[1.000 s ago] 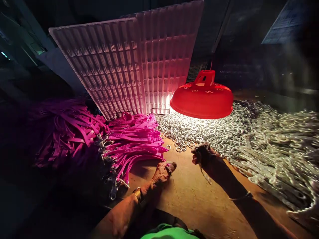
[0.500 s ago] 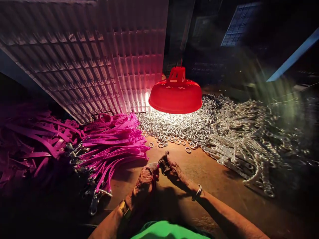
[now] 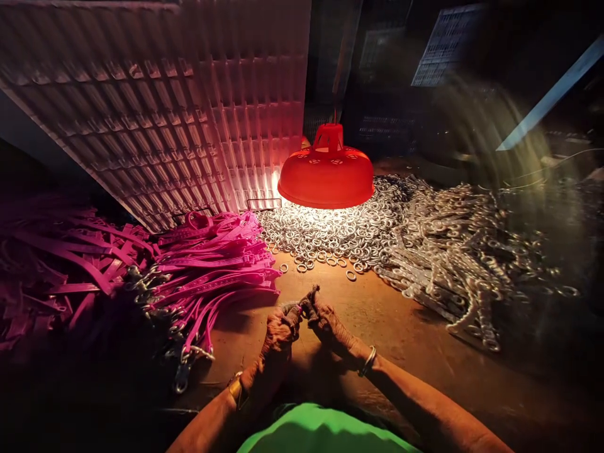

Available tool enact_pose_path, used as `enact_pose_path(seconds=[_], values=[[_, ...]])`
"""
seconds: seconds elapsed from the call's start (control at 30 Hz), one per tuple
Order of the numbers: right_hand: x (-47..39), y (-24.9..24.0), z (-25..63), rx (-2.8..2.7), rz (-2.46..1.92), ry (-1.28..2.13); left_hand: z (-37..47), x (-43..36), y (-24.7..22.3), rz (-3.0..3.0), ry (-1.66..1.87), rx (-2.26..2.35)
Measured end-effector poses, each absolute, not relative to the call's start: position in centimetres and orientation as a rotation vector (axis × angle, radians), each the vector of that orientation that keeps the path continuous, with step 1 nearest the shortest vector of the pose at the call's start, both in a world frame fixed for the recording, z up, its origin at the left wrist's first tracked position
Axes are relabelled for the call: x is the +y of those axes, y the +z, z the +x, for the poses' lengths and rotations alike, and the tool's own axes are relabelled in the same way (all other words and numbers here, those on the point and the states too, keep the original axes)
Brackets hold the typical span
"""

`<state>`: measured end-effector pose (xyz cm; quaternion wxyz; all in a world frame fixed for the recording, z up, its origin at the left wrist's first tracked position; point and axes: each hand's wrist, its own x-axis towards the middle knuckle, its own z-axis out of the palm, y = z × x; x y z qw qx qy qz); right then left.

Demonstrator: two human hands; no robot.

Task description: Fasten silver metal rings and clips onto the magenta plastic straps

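Observation:
Over the wooden tabletop (image 3: 358,314), my two hands meet in front of my body, with their fingertips together. My left hand (image 3: 279,332) is closed, and a small bit of pink strap (image 3: 300,309) shows at its fingertips. The rest of that strap is hidden by the hand and its shadow. My right hand (image 3: 329,322) pinches at the same spot; what lies in its fingers is too small to make out. Worn cloth covers wrap the fingers of both hands. Just beyond them, loose metal rings (image 3: 325,236) are heaped under a lamp.
Pink straps with metal clips (image 3: 221,258) lie in a pile at left, beside a darker pile (image 3: 70,264). Silvery straps or chains (image 3: 438,251) are heaped at right. A red lamp (image 3: 325,176) hangs low over the rings. A ribbed panel (image 3: 165,113) leans behind; a blurred round shape is at right.
My fingertips have drawn closer together around the pink bit. The view has shifted slightly, so the lamp and the right-hand heap appear further left.

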<state>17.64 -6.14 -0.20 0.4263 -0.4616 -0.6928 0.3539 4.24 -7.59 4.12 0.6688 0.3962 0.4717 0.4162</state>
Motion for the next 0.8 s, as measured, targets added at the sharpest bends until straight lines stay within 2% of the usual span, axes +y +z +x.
enact_pose_path(seconds=[0.2, 0.33, 0.6, 0.8], values=[[-5.5, -0.2, 17.2, -1.706, -1.279, 0.936, 4.8, -7.5, 2.5, 1.133, 0.978, 1.124], [-4.8, 0.4, 17.1, -1.695, -1.252, 1.004, 4.0, -7.3, 2.8, 1.022, 0.908, 1.196], [-7.7, 5.0, 19.1, -2.162, -0.984, 1.020, 1.0, -6.2, 5.8, 0.872, 0.523, 0.967], [-12.6, 4.9, 18.9, -2.234, -1.244, 1.151, -0.3, -7.3, 7.0, 0.937, 0.168, 0.928]])
